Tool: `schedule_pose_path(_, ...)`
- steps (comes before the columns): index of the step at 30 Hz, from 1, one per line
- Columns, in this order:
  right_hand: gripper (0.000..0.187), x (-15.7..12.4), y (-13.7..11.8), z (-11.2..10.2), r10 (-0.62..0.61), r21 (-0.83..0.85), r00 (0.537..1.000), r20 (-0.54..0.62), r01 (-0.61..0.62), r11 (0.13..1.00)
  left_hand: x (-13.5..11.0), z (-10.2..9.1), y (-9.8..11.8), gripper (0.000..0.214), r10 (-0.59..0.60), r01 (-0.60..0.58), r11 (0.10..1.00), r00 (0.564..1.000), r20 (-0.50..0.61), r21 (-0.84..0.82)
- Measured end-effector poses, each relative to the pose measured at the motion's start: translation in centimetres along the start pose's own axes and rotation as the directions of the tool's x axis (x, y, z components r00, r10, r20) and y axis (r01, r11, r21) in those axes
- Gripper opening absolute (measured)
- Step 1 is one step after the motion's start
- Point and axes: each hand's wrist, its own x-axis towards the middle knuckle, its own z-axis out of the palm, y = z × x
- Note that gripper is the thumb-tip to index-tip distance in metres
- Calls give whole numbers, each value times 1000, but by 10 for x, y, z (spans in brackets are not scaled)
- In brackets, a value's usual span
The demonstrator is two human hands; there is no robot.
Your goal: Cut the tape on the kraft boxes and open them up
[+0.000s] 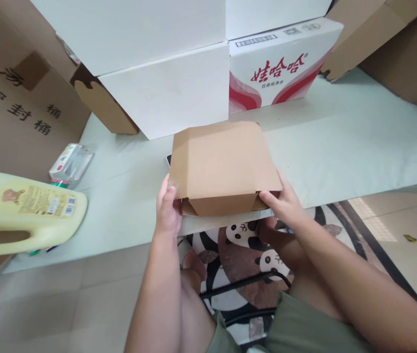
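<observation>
A brown cardboard box (226,159) lies at the table's front edge, its broad top face up and a folded flap along the near side. My left hand (168,211) grips its near left corner, thumb on the edge and fingers curled round the side. At the near right corner, my right hand (285,198) holds the box with the thumb pressed by the flap seam; its other fingers are partly hidden. A dark corner of a flat thing (169,160) peeks out at the box's left side.
White cartons (167,98) and a red-and-white water carton (274,73) stand behind. On the left are a large yellow jug (28,213), a clear bottle (71,163) and a big printed carton (20,98). A panda-patterned mat (245,235) lies below the pale-covered table (120,206).
</observation>
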Motion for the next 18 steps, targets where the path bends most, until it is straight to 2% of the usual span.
schedule_pose_path(4,68,0,-4,0,86,31,994,-74,-84,996,0,2,-3,80,39,-41,990,999,15,135)
schedule_pose_path(8,62,2,-6,1,116,30,983,-143,-113,993,1,7,1,74,116,-118,956,993,21,268)
schedule_pose_path(10,58,3,-5,1,123,40,978,-166,-118,992,0,8,5,71,116,-110,945,993,-1,308)
schedule_pose_path(13,49,4,-1,2,171,128,960,-222,-145,981,0,8,8,63,51,-46,972,999,-16,232)
schedule_pose_path(16,39,6,1,4,249,300,931,-269,-164,940,2,4,9,44,20,-17,999,992,-127,27)
schedule_pose_path(18,35,6,-2,5,277,400,919,-282,-149,904,5,0,9,35,31,-31,1000,983,-181,3)
